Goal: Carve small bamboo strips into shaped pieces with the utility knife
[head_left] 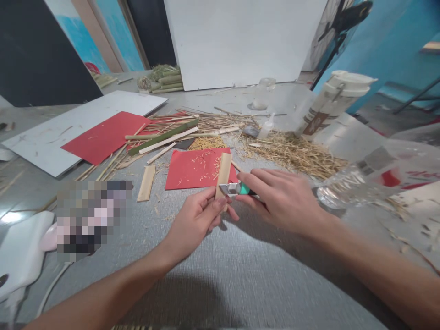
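Observation:
Between its thumb and fingers my left hand [202,211] pinches the lower end of a flat, pale bamboo strip [224,168], which points up and away from me. My right hand [280,195] is closed round a utility knife [243,189] with a green and black handle. The knife's blade lies against the strip just above my left thumb. Behind the strip is a red sheet [192,169] strewn with thin curled shavings. A second short bamboo piece [146,183] lies on the table to the left.
Bamboo sticks [168,135] and a straw heap [295,153] lie farther back. On the right are a plastic bottle [364,172] and a lidded jug [330,103]. A white device [24,252] with a cable sits at left. A white panel [244,43] stands behind.

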`<state>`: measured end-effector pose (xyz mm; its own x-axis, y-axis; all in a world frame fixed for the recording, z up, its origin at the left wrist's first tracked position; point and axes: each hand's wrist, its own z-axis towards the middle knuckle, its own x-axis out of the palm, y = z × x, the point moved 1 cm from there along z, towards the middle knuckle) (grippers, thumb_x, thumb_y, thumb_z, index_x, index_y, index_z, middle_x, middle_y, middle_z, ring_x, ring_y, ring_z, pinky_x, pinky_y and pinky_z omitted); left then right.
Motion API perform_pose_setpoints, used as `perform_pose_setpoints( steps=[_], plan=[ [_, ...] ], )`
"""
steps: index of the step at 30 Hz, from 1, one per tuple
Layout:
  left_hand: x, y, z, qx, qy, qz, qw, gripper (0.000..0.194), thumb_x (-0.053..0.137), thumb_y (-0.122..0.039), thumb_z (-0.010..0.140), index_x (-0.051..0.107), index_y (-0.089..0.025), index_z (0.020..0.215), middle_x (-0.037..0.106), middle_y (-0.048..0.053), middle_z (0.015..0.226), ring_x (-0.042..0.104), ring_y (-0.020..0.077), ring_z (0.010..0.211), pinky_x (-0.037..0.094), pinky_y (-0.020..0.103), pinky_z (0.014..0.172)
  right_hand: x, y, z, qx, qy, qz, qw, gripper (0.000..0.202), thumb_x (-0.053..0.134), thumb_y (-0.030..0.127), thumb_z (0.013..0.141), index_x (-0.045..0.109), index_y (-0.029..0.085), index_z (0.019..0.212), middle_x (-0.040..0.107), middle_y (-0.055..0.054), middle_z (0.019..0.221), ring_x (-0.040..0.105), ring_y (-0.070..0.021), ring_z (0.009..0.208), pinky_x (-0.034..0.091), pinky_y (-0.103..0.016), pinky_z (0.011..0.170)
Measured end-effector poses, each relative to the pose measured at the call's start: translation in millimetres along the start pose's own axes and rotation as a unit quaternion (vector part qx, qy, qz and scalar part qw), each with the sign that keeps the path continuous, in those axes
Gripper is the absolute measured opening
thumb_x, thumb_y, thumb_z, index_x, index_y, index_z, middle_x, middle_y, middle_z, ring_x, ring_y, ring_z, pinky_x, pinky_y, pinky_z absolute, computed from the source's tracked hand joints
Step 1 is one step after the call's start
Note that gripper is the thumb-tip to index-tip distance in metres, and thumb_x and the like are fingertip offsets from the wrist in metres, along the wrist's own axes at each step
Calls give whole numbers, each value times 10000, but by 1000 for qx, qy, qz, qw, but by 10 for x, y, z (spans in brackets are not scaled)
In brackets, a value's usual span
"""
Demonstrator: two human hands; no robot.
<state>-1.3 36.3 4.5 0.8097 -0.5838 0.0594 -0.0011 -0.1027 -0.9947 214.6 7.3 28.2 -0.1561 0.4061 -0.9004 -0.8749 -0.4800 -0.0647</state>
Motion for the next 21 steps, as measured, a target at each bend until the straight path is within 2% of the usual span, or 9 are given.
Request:
perform_pose_setpoints(
  steps=[3, 5, 6, 9, 10, 12, 16, 18, 21],
  plan=[
    [-19, -20, -5, 8, -12, 10, 1000, 353, 584, -515, 1064, 662, -173, 1024, 755, 65, 876, 378, 87, 530, 288, 249, 495, -13, -13, 27, -4, -16, -13, 1000, 436, 429, 526, 1149, 707, 192, 1134, 759, -91, 915, 685, -225, 805, 384, -349, 689],
    [-4, -12, -46, 11, -16, 24, 1000, 341, 587, -505, 1065, 674, -178, 1026, 756, 59, 868, 397, 94, 536, 297, 255, 503, -54, -130, 61, 23, -30, -15, 999, 419, 439, 514, 1148, 715, 199, 1136, 769, -95, 941, 690, -225, 819, 381, -344, 682],
    [20, 0, -75, 10, 0, 42, 999, 336, 593, -490, 1064, 690, -176, 997, 749, 54, 842, 411, 98, 546, 302, 258, 511, -86, -222, 79, 46, -35, -15, 998, 415, 443, 517, 1145, 717, 206, 1148, 773, -96, 956, 691, -228, 829, 376, -342, 675],
    [134, 63, -138, -11, 98, 92, 991, 364, 601, -443, 1065, 727, -165, 867, 721, 44, 744, 410, 99, 549, 299, 261, 517, -207, -534, 108, 205, -132, -47, 969, 454, 475, 580, 1120, 725, 203, 1077, 745, -95, 865, 596, -195, 659, 293, -343, 601],
    [164, 89, -135, -24, 103, 69, 992, 365, 587, -446, 1071, 714, -166, 873, 751, 51, 787, 393, 91, 531, 301, 259, 504, -225, -597, 108, 231, -142, -37, 962, 444, 529, 603, 1092, 724, 204, 1094, 728, -84, 823, 590, -199, 660, 298, -342, 607],
    [184, 132, -87, -31, 68, 2, 997, 313, 588, -459, 1066, 682, -174, 979, 790, 64, 881, 390, 80, 510, 338, 252, 497, -203, -616, 94, 247, -134, 30, 959, 388, 486, 514, 1116, 717, 203, 1091, 697, -62, 752, 578, -202, 636, 332, -344, 624],
    [102, 186, 34, -16, -18, -55, 998, 285, 542, -475, 1078, 586, -196, 1045, 716, 5, 732, 376, 77, 477, 297, 237, 476, -10, -343, 33, 149, -49, 97, 983, 326, 452, 453, 1121, 665, 213, 1179, 775, -102, 998, 689, -248, 814, 397, -357, 690],
    [61, 195, 44, -14, -32, -58, 998, 278, 498, -477, 1098, 558, -210, 1050, 621, -43, 640, 369, 84, 477, 280, 232, 477, 77, -203, 6, 98, 0, 115, 989, 338, 416, 436, 1133, 628, 201, 1252, 772, -119, 1087, 706, -261, 875, 409, -360, 700],
    [48, 194, 15, -6, -30, -56, 998, 269, 483, -471, 1110, 554, -217, 1060, 487, -81, 600, 343, 88, 500, 267, 226, 485, 137, -95, -12, 42, 42, 126, 990, 345, 384, 406, 1142, 609, 175, 1265, 748, -121, 1084, 696, -253, 870, 410, -359, 699]
  ],
)
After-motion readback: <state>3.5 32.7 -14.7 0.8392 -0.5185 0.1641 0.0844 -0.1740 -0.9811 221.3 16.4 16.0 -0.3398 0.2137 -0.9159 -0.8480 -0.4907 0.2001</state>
